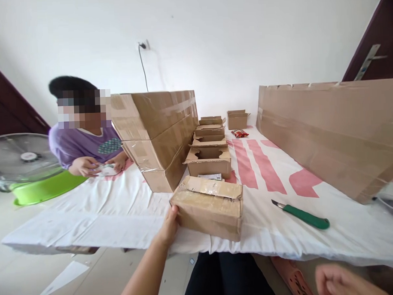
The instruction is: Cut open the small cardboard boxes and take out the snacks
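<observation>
A small taped cardboard box (pixel 210 206) lies at the near edge of the table covered with a white and pink sheet (pixel 121 210). My left hand (pixel 169 228) grips the box's left end, thumb on its side. My right hand (pixel 338 282) hangs below the table edge at the bottom right, fingers curled loosely with nothing visible in them. A green-handled utility knife (pixel 303 216) rests on the sheet to the right of the box, apart from both hands.
A row of small open cardboard boxes (pixel 209 153) runs back from the taped box. Large taped cartons stand at centre left (pixel 157 136) and right (pixel 334 129). A person in a purple shirt (pixel 83 145) sits at the left handling something white. A fan (pixel 19 160) and green basin (pixel 46 187) are beside them.
</observation>
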A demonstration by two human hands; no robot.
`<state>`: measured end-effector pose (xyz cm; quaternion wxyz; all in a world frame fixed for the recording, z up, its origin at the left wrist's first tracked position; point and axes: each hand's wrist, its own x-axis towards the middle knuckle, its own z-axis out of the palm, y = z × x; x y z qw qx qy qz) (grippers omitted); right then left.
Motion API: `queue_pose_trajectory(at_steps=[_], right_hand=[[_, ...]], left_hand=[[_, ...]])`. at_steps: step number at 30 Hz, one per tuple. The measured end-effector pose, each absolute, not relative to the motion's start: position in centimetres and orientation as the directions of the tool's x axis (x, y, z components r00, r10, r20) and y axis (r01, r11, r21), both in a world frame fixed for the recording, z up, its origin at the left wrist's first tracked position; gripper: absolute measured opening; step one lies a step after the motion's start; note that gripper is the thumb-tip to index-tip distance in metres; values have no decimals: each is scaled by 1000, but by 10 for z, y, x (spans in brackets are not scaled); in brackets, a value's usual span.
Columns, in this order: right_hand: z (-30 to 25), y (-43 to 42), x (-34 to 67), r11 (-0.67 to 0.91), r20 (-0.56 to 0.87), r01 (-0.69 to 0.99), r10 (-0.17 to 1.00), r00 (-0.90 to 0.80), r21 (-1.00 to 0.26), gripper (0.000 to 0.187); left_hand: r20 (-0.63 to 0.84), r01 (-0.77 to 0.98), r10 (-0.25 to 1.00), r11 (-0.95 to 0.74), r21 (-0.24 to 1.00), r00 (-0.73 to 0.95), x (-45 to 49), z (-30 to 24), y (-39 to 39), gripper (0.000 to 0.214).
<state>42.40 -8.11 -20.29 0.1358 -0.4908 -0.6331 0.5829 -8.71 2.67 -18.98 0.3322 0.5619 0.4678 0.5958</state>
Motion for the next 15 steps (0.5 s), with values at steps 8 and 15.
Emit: queue_pose_trajectory(at_steps=[8, 15], right_hand=[[-174, 7, 416, 193, 397, 912, 917, -37, -361, 43], [-190, 27, 414, 137, 333, 950, 942, -38, -280, 44]], left_hand=[[283, 124, 921, -325, 938, 269, -75, -185, 12, 112], [229, 183, 924, -293, 938, 307, -74, -189, 17, 129]])
